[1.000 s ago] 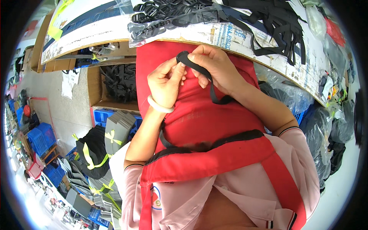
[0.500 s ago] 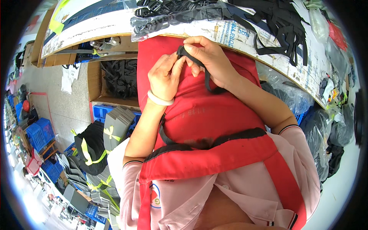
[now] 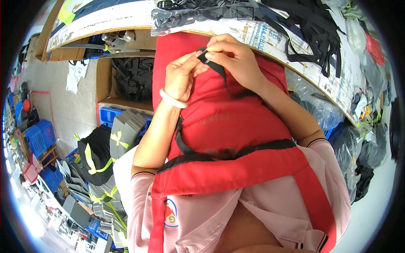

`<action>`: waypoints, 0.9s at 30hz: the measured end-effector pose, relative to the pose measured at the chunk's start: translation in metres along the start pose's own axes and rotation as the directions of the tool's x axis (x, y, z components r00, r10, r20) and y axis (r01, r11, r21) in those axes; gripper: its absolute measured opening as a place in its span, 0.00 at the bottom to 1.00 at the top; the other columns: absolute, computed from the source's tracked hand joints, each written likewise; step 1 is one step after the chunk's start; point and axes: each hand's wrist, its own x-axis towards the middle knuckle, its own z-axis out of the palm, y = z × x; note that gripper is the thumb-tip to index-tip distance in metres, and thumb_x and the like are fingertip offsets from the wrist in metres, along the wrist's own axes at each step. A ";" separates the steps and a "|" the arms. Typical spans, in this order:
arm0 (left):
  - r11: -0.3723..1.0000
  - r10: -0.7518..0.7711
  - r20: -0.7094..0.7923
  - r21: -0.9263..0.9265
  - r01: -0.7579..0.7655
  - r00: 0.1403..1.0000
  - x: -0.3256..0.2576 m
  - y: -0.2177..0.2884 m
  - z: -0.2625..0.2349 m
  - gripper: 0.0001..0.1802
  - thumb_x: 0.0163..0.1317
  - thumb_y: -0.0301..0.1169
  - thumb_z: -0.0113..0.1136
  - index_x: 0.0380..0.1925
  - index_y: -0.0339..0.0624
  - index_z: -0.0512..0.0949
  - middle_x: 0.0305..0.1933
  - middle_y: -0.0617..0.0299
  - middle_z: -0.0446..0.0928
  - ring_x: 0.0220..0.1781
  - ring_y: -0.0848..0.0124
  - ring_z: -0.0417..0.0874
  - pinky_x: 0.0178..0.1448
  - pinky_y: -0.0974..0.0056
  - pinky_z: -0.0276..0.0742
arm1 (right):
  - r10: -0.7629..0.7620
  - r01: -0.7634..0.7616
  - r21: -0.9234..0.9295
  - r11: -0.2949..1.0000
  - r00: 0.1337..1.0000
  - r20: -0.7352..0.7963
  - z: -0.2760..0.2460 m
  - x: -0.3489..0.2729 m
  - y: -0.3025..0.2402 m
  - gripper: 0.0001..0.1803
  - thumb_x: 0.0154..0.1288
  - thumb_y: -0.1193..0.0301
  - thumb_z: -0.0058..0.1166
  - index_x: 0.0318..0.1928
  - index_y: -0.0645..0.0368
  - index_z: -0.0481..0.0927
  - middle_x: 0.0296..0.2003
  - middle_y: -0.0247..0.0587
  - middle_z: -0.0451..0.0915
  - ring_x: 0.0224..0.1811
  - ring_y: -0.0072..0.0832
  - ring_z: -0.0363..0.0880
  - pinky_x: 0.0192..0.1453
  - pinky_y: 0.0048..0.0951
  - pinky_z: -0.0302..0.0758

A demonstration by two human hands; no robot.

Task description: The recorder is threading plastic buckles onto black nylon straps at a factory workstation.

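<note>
Above my lap, over the red apron [image 3: 223, 114], both hands meet at a black webbing strap [image 3: 218, 68]. A small dark piece that looks like a buckle [image 3: 203, 57] sits at the strap's upper end, partly covered by fingertips. My left hand [image 3: 179, 80], with a white bangle at the wrist, pinches it from the left, fingers closed. From the right, my right hand [image 3: 237, 59] grips the strap between thumb and fingers. The strap's loose part hangs down below the right hand, over the apron.
Ahead lies the worktable's edge [image 3: 312, 93], with a pile of black straps [image 3: 312, 33] and a clear bag of black buckles [image 3: 202, 17]. To the left stand a cardboard box [image 3: 102, 80] of black straps and tied grey stacks [image 3: 124, 130]. Plastic bags [image 3: 344, 141] crowd the right.
The strap has turned in my fingers and now hangs straighter, where before it curved toward my right wrist. My right thumb has shifted down onto the buckle area.
</note>
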 end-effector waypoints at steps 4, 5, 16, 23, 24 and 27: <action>0.975 0.195 -0.104 0.133 -0.180 0.975 -0.005 0.007 0.019 0.10 0.63 0.26 0.61 0.40 0.28 0.81 0.33 0.54 0.83 0.30 0.71 0.83 0.36 0.70 0.84 | 0.212 -0.207 0.221 0.953 0.977 -0.001 -0.007 0.002 -0.049 0.08 0.66 0.71 0.56 0.38 0.64 0.79 0.26 0.32 0.78 0.21 0.14 0.72 0.24 0.16 0.69; 0.975 0.193 -0.099 0.132 -0.179 0.976 -0.005 0.007 0.020 0.10 0.63 0.26 0.61 0.40 0.28 0.81 0.33 0.54 0.83 0.30 0.71 0.83 0.36 0.70 0.84 | 0.212 -0.206 0.219 0.954 0.977 -0.005 -0.009 0.002 -0.044 0.08 0.66 0.71 0.56 0.38 0.64 0.79 0.26 0.32 0.78 0.21 0.14 0.72 0.24 0.16 0.69; 0.775 0.453 0.045 0.474 -0.418 0.890 -0.008 0.004 0.016 0.10 0.59 0.19 0.62 0.41 0.31 0.82 0.33 0.60 0.79 0.32 0.75 0.81 0.38 0.74 0.78 | 0.495 -0.494 0.426 0.758 0.861 0.117 -0.001 0.002 -0.017 0.11 0.70 0.68 0.52 0.43 0.64 0.74 0.25 0.31 0.77 0.21 0.17 0.76 0.23 0.16 0.73; 0.789 0.227 0.122 0.559 -0.255 0.966 -0.025 0.018 0.003 0.09 0.61 0.20 0.59 0.41 0.28 0.81 0.33 0.61 0.79 0.31 0.77 0.78 0.37 0.74 0.73 | 0.506 -0.659 0.440 0.610 0.751 0.423 -0.005 0.001 0.016 0.10 0.68 0.67 0.53 0.37 0.63 0.78 0.19 0.27 0.71 0.15 0.14 0.65 0.19 0.17 0.63; 0.815 0.158 0.123 0.545 -0.200 0.980 -0.029 0.022 0.001 0.09 0.61 0.19 0.58 0.41 0.28 0.80 0.33 0.60 0.79 0.31 0.76 0.79 0.37 0.73 0.74 | 0.512 -0.609 0.434 0.664 0.793 0.329 -0.002 0.004 0.019 0.10 0.67 0.68 0.53 0.37 0.63 0.78 0.20 0.28 0.72 0.15 0.14 0.66 0.19 0.17 0.64; 0.805 0.115 0.078 0.576 -0.139 0.990 -0.051 0.053 -0.026 0.09 0.63 0.22 0.56 0.42 0.30 0.79 0.36 0.57 0.80 0.32 0.71 0.81 0.39 0.68 0.78 | 0.476 -0.510 0.341 0.790 0.860 0.185 -0.020 0.013 0.012 0.08 0.67 0.69 0.54 0.37 0.62 0.79 0.21 0.30 0.74 0.20 0.15 0.71 0.24 0.19 0.68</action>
